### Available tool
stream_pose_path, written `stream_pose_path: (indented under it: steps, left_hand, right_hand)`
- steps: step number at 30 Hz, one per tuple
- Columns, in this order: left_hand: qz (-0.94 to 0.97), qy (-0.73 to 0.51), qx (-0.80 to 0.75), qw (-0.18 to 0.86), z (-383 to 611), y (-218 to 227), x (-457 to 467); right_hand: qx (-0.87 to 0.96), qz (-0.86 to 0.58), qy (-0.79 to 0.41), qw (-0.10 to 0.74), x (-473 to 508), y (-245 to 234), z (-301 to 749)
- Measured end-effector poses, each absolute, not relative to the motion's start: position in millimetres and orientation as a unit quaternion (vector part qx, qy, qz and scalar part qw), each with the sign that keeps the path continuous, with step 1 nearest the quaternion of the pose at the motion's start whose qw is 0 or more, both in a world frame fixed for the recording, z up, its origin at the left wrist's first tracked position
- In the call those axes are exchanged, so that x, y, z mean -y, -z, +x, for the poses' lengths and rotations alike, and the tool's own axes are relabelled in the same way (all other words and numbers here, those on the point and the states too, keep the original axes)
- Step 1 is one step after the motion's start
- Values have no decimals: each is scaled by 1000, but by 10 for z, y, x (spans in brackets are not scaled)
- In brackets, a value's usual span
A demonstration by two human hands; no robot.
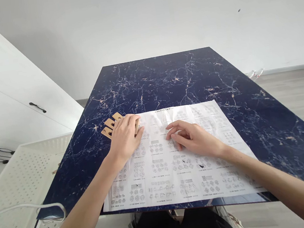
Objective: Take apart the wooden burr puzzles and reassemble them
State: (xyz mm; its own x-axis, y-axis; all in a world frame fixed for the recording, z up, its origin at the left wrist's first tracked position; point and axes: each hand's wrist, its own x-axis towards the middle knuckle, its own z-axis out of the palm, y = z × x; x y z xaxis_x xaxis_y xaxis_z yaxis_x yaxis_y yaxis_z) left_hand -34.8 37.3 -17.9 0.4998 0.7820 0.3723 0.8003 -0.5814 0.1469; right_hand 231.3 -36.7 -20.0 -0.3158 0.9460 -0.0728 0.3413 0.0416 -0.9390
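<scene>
My left hand (pixel 126 134) lies over a small group of notched wooden puzzle pieces (pixel 110 123) at the upper left corner of a printed sheet. Its fingers are bent around the pieces and hide part of them; several light-brown ends stick out on the left, one with a dark mark. A large creased paper sheet (pixel 163 191) with rows of small line diagrams lies on the table. On the middle of this sheet rests my right hand (pixel 191 136), fingers loosely bent and apart, with nothing held in it.
The dark blue marble-patterned table (pixel 153 80) reaches toward a white wall (pixel 155 15). To the left stand a white perforated basket shelf (pixel 21 174) and a white cabinet (pixel 23 83) with black handles. My lap (pixel 182 226) is just below the table's front edge.
</scene>
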Motion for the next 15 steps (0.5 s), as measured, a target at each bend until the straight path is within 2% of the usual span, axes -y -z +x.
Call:
stream_pose_path:
  steps: [7,11,15]
  left_hand:
    - [-871,232,430,59,-288,161,-302]
    - [-901,278,332,20,-188,112,-212]
    - [-939,260,224,-13,-120,140,-133]
  right_hand:
    - [648,-495,-487,315,367,211,2325]
    - [642,-497,-481,330,364,193,2319]
    - [635,-510,-467,345,346,209,2347]
